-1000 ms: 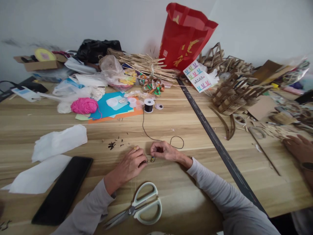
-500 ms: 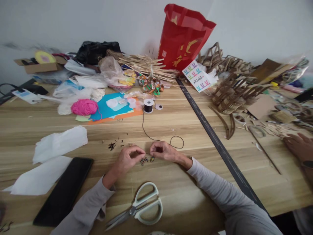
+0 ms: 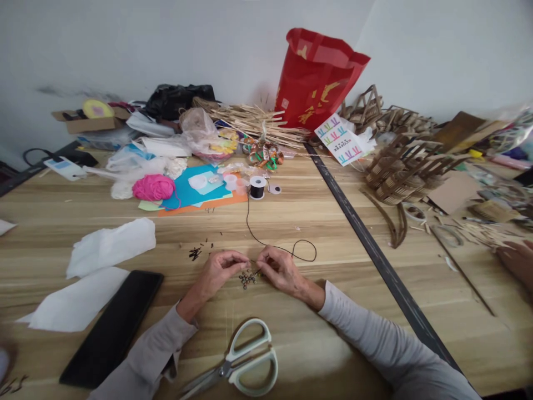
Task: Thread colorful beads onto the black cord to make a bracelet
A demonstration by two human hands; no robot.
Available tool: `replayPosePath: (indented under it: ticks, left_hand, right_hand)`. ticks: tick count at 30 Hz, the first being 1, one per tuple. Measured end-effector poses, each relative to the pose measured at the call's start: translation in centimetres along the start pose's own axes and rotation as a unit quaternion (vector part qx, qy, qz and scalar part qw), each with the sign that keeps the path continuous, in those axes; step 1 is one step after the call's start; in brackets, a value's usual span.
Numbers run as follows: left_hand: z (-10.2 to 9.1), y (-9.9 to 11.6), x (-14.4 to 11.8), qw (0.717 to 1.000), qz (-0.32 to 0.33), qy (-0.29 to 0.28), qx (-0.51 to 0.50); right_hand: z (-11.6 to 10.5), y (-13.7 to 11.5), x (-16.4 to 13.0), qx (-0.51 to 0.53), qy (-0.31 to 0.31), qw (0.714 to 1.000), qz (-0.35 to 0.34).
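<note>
My left hand (image 3: 219, 270) and my right hand (image 3: 280, 268) rest close together on the wooden table (image 3: 316, 222). Their fingertips pinch a thin black cord (image 3: 266, 243) that runs back to a black spool (image 3: 257, 187). A small cluster of dark beads (image 3: 247, 277) lies on the table right between the two hands, under the fingertips. Whether the beads sit on the cord is too small to tell.
White-handled scissors (image 3: 241, 364) lie near the front edge. A black phone (image 3: 114, 325) and white tissue sheets (image 3: 110, 244) are at the left. Pink yarn (image 3: 153, 187), coloured paper, a red bag (image 3: 318, 78) and wooden strip models (image 3: 400, 166) crowd the back. Another person's hand (image 3: 516, 261) rests at the right.
My left hand lifted off the beads and drew up to pinch the cord, uncovering the bead cluster. The camera tilted slightly, shifting the scene down.
</note>
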State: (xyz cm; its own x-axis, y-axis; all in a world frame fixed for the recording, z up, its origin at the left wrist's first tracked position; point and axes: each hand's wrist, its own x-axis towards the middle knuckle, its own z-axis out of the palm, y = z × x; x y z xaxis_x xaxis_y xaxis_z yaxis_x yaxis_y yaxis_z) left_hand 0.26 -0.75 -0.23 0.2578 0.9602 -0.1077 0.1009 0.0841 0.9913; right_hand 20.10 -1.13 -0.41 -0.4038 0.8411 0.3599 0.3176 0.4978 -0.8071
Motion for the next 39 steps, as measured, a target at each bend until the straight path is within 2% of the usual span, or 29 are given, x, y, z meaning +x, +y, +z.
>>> replayPosePath:
  ticks: [7,18,27,39]
  left_hand:
    - [-0.06,-0.22,0.09,1.000,0.009,-0.003,0.021]
    - [-0.03,-0.29,0.09,0.999,0.016,-0.017,0.024]
    - [-0.05,-0.33,0.04,0.998,0.040,-0.021,0.049]
    - [0.06,-0.14,-0.06,0.998,0.035,-0.013,0.041]
  right_hand:
    - [0.28,0.63,-0.10,0.001,-0.020,1.000,-0.023]
    - [0.25,0.56,-0.14,-0.011,-0.059,0.998,-0.009]
    - [0.27,0.51,-0.04,-0.021,-0.064,0.998,-0.003]
    - [0.25,0.37,-0.10,-0.021,-0.065,0.998,0.006]
